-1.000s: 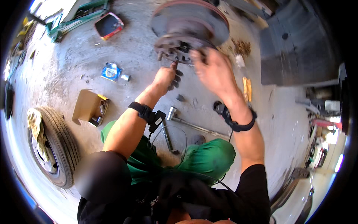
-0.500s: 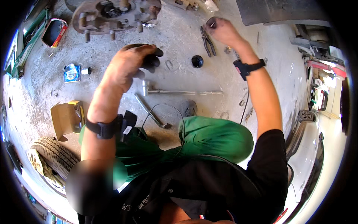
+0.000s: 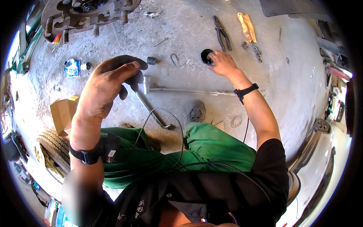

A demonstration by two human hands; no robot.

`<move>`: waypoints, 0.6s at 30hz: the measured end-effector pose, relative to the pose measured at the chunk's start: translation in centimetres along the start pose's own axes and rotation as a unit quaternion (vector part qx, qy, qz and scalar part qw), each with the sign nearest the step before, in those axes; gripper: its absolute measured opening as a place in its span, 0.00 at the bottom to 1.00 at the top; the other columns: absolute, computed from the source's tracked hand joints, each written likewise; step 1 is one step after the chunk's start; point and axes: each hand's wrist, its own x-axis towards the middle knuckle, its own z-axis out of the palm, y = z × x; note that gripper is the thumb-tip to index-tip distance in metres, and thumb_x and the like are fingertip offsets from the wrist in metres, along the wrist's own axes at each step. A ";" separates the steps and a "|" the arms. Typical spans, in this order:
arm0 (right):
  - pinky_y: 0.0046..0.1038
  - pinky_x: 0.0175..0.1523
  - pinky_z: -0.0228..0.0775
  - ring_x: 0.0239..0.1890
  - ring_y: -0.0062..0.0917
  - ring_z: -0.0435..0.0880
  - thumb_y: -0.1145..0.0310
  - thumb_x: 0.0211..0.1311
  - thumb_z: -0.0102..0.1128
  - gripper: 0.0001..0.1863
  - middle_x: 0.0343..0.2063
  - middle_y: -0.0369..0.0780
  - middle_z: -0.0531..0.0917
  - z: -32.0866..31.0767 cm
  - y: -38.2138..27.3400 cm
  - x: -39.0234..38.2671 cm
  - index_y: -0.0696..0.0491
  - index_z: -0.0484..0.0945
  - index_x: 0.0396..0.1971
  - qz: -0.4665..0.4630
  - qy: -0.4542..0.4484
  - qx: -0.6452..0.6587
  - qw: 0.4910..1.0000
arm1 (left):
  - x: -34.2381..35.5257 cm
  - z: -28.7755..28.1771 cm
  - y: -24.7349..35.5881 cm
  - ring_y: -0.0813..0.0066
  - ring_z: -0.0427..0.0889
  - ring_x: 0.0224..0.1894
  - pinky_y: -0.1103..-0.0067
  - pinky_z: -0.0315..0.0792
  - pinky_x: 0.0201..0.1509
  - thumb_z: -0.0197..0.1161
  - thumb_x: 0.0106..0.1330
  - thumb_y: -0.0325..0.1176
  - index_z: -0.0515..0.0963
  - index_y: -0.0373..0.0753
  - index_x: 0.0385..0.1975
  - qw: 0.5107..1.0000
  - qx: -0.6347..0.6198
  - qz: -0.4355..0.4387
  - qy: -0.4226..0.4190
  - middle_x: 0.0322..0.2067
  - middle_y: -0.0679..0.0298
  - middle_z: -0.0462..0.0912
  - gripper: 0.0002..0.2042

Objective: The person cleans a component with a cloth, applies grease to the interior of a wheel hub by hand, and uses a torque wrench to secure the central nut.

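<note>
My right hand (image 3: 223, 63) is at a round black cup (image 3: 204, 56) on the concrete floor. Its fingertips reach over the cup's right rim, with the thumb at the near side, so part of the cup is hidden. To the left, my left hand (image 3: 115, 73) is raised with grease-blackened fingers curled and the thumb against the index finger. Whatever lies between them, if anything, does not show. Just past its fingertips is a dark metal socket (image 3: 151, 60). A long-handled wrench bar (image 3: 189, 91) and a bent metal bar (image 3: 153, 111) lie nearer to me.
Pliers (image 3: 221, 33) and a crumpled yellow packet (image 3: 246, 27) lie beyond my right hand. A rusty wheel hub (image 3: 85, 17) with studs juts in at the upper left. A blue box (image 3: 72, 69), an open cardboard box (image 3: 62, 115) and a tire (image 3: 53, 145) are at the left.
My right hand has come back from beside the pliers to the black cup. My left hand has shifted left and slightly nearer, uncovering the socket. The view has shifted.
</note>
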 end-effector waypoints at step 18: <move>0.40 0.47 0.75 0.43 0.39 0.83 0.53 0.57 0.58 0.19 0.38 0.47 0.84 -1.4 -1.5 2.3 0.56 0.81 0.35 0.129 -0.055 -0.016 0.990 | 0.8 0.9 -0.1 0.84 0.76 0.25 0.88 0.63 0.21 0.56 0.67 0.39 0.81 0.36 0.39 1.000 0.016 -0.007 0.011 0.26 0.67 0.80 0.13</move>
